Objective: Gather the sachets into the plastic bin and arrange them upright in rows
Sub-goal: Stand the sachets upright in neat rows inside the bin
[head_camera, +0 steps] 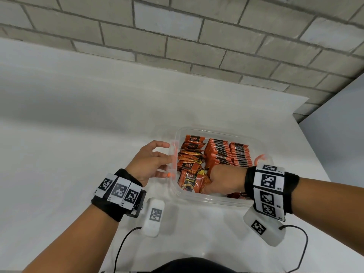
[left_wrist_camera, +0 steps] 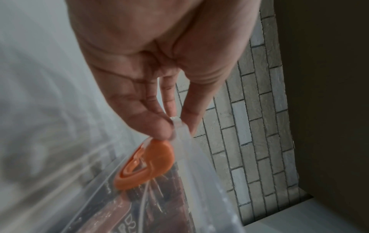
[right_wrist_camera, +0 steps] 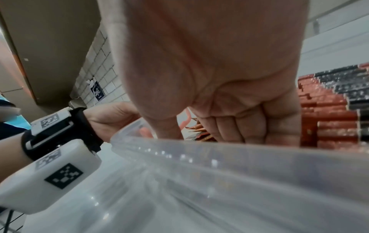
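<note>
A clear plastic bin (head_camera: pixel 206 200) with orange latches (head_camera: pixel 173 154) stands on the white table. Two tight upright rows of orange-and-black sachets (head_camera: pixel 218 152) fill its middle and right. Loose sachets (head_camera: pixel 190 158) lie jumbled along its left side, one marked BLACK Coffee (head_camera: pixel 190 182) at the front. My left hand (head_camera: pixel 168 160) pinches the bin's left rim (left_wrist_camera: pixel 199 157) between thumb and fingers (left_wrist_camera: pixel 155 124), just above an orange latch (left_wrist_camera: pixel 147 164). My right hand (head_camera: pixel 212 180) reaches down inside the bin's front, fingers curled among loose sachets (right_wrist_camera: pixel 199 130). The near wall (right_wrist_camera: pixel 239 157) hides its fingertips.
A grey brick wall (head_camera: pixel 197 36) rises behind the white table (head_camera: pixel 78 115). The table's right edge (head_camera: pixel 315 150) runs close to the bin. White tagged units hang under both wrists, with black cables (head_camera: pixel 122 247) trailing toward me.
</note>
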Demonstrator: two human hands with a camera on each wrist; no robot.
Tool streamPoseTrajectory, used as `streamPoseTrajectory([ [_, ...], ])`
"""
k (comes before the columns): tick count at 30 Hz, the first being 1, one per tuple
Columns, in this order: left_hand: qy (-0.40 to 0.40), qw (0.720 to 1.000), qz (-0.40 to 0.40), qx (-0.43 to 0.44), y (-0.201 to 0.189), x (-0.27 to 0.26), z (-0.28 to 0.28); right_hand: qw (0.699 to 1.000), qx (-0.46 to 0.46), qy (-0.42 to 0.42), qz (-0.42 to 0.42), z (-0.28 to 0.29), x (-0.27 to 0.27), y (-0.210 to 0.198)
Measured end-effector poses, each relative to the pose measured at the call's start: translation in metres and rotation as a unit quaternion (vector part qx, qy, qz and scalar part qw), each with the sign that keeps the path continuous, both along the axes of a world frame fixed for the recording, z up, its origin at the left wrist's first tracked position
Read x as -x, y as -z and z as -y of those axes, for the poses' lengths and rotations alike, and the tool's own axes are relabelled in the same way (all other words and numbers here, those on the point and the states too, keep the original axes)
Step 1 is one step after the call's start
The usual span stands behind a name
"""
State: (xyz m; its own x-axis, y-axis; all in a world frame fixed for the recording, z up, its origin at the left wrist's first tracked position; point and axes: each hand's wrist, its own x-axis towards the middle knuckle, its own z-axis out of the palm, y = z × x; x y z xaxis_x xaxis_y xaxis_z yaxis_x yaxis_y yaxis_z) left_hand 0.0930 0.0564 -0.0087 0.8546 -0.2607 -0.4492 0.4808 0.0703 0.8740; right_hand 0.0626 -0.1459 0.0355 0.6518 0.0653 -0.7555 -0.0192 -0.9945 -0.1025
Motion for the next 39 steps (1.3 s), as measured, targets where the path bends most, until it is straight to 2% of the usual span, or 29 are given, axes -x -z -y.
streamPoseTrajectory([
  [14, -0.005, 1.000, 0.003, 0.010, 0.005, 0.001, 0.000, 1.000, 0.001, 0.031, -0.002, -0.016, 0.000, 0.003],
  [20, -0.003, 1.000, 0.001, 0.007, 0.005, 0.000, -0.001, 0.988, -0.009, 0.151, -0.014, -0.019, -0.006, 0.022],
  [27, -0.001, 1.000, 0.003, 0.007, 0.006, 0.000, -0.001, 0.980, -0.041, 0.194, -0.025, -0.022, -0.011, 0.028],
  [33, -0.002, 1.000, 0.005, 0.009, 0.006, 0.001, -0.001, 0.948, -0.133, 0.284, -0.057, -0.025, -0.014, 0.034],
  [39, -0.007, 1.000, 0.002, 0.014, 0.005, 0.001, 0.000, 0.917, -0.178, 0.349, -0.080, -0.023, -0.020, 0.032],
])
